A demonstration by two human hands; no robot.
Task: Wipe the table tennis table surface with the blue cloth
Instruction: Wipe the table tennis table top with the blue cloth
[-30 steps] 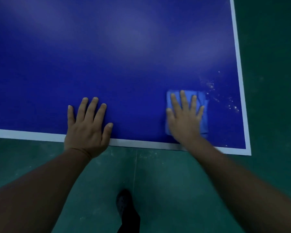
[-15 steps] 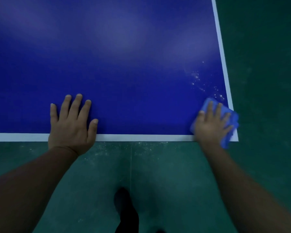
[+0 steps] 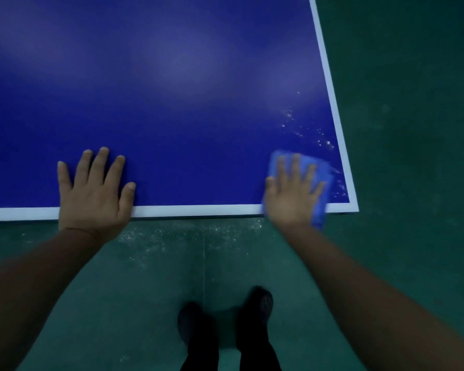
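At the near right corner of the counter point(image 3: 172, 89), the right hand point(image 3: 292, 194) lies flat with its fingers spread on the blue cloth point(image 3: 322, 172), pressing it against the surface; the cloth's lower edge hangs a little past the white border line point(image 3: 193, 210). Pale specks point(image 3: 306, 129) dot the counter just beyond the cloth, toward the right edge, and a few more sit between the cloth and the corner. The left hand point(image 3: 91, 191) rests palm-down with fingers straight and apart on the near edge, well apart from the cloth, holding nothing.

To do this stroke well, the palm should probably keep even pressure over the whole cloth so no fold lifts. The stroke likely wants to run out over the specks and carry them off the right edge rather than smear them inward. Overlapping passes should catch the corner. The braced left hand seems useful for steadying the reach.
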